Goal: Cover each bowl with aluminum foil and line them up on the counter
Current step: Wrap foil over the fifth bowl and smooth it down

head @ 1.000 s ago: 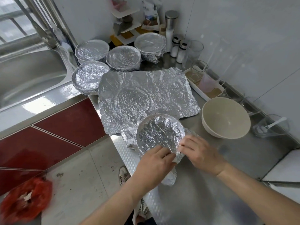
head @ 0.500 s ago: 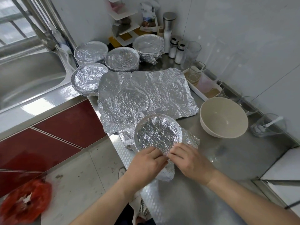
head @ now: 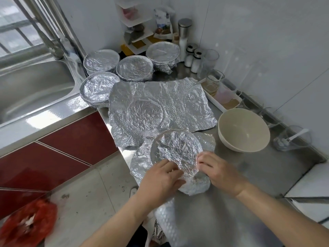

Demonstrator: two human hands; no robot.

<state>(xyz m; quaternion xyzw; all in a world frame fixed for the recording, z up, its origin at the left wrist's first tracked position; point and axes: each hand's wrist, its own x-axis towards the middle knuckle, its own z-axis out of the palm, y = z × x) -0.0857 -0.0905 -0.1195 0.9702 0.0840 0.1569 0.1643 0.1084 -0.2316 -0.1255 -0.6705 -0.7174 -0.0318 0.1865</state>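
Head view: left hand (head: pixel 160 179), right hand (head: pixel 219 173) fingers (head: pixel 204 158) pinch foil (head: pixel 195 187) at bowl (head: pixel 176 148) rim.

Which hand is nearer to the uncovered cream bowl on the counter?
Right. The right hand grips the foil-covered bowl at its near-right rim, on the cream bowl side; the left hand grips the near-left rim, farther away.

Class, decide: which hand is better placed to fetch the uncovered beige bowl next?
Probably the right hand: the beige bowl sits on its side, while the left hand would have to cross the foil-wrapped bowl.
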